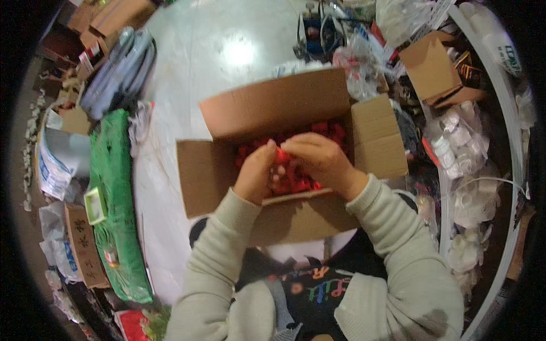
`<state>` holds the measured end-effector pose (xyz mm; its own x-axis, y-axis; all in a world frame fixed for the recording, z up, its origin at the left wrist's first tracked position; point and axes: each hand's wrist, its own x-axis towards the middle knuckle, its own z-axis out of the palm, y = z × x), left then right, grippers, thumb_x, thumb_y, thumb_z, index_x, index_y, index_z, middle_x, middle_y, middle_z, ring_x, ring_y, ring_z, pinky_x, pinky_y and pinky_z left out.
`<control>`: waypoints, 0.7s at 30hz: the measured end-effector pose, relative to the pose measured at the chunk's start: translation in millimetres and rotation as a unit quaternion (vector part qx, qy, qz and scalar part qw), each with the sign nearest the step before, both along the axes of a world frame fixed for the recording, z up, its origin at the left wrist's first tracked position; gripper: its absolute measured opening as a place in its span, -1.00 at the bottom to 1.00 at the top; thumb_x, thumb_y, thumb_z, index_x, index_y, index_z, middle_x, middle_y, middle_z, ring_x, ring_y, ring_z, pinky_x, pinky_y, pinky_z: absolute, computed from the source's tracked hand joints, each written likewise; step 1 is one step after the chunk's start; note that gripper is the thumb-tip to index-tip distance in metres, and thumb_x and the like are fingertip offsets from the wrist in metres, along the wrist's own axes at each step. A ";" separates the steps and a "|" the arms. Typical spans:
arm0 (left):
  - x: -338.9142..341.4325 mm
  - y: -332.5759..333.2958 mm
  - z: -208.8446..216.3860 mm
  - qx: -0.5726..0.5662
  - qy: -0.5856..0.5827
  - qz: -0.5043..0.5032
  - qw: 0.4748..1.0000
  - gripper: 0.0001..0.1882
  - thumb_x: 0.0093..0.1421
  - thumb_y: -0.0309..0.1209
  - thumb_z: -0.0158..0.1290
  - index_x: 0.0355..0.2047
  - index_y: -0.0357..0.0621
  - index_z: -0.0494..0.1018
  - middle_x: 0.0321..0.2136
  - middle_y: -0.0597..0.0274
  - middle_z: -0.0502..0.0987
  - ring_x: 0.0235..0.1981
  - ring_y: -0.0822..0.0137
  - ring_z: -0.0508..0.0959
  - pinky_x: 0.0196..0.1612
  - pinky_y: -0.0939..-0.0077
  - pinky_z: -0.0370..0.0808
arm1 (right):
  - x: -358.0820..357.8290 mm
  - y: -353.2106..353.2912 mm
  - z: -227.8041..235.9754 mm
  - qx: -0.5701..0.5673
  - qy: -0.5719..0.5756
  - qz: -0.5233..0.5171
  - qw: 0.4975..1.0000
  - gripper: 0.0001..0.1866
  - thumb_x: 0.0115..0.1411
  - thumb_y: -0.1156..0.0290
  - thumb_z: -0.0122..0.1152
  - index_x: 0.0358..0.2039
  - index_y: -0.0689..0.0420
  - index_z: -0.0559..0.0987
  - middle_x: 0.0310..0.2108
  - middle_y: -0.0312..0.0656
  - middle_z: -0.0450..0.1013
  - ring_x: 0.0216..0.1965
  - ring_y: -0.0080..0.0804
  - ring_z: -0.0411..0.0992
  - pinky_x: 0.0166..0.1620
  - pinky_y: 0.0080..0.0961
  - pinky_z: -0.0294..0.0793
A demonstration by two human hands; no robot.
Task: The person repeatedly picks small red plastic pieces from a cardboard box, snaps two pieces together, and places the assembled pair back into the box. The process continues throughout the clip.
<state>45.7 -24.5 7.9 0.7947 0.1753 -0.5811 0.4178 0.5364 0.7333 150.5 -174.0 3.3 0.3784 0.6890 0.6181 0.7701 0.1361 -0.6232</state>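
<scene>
An open cardboard box (278, 105) stands in front of me with its flaps folded outward. Many small red pieces (338, 133) lie inside it, too blurred for their kind to be told. Over the box's middle, my left hand (255, 175) and my right hand (325, 160) are cupped toward each other, fingertips nearly meeting. Their fingers are curled around a red piece (281, 153) that shows in the gap between them. Its lower part blends into the red pieces below, and my palms are hidden.
A long green wrapped bundle (116, 227) lies at the left, with a light-green frame (95, 206) on it. Grey rolled material (122, 74) sits farther back. At the right are clear bags of white items (455, 142), another open carton (429, 68) and a dark blue bag (319, 34).
</scene>
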 end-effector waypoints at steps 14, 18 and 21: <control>-3.2 -2.3 -7.8 -0.025 -0.078 0.015 0.997 -0.72 0.25 -0.10 -0.10 -0.36 -0.04 0.36 -0.63 0.41 0.40 -0.68 0.60 0.31 -0.66 0.74 0.23 | -6.6 0.8 12.7 -0.055 0.043 -0.013 0.997 -0.63 -0.15 0.65 0.23 -0.24 0.14 0.54 -0.28 -0.09 0.45 -0.24 -0.18 0.45 -0.17 -0.41 0.47; -0.9 0.7 -14.8 -0.017 -0.115 0.002 0.993 -0.79 0.25 -0.21 -0.08 -0.29 -0.07 0.36 -0.55 0.37 0.45 -0.64 0.60 0.34 -0.61 0.72 0.30 | -5.2 3.1 10.9 -0.045 0.056 -0.021 0.997 -0.65 -0.14 0.63 0.25 -0.25 0.15 0.54 -0.32 -0.11 0.47 -0.26 -0.19 0.46 -0.19 -0.42 0.46; -1.8 -1.1 -6.7 0.019 -0.130 0.007 0.991 -0.83 0.23 -0.33 -0.04 -0.22 -0.10 0.35 -0.46 0.36 0.47 -0.55 0.60 0.39 -0.53 0.71 0.37 | -5.2 3.3 8.9 -0.054 0.104 -0.044 0.992 -0.68 -0.13 0.58 0.29 -0.28 0.17 0.55 -0.38 -0.12 0.48 -0.30 -0.24 0.47 -0.22 -0.47 0.46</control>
<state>43.9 -25.6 1.2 0.9140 0.2053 -0.3499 0.2049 0.5107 0.8350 145.3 -170.7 12.2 0.5510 0.7062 0.4445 0.6295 -0.0020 -0.7770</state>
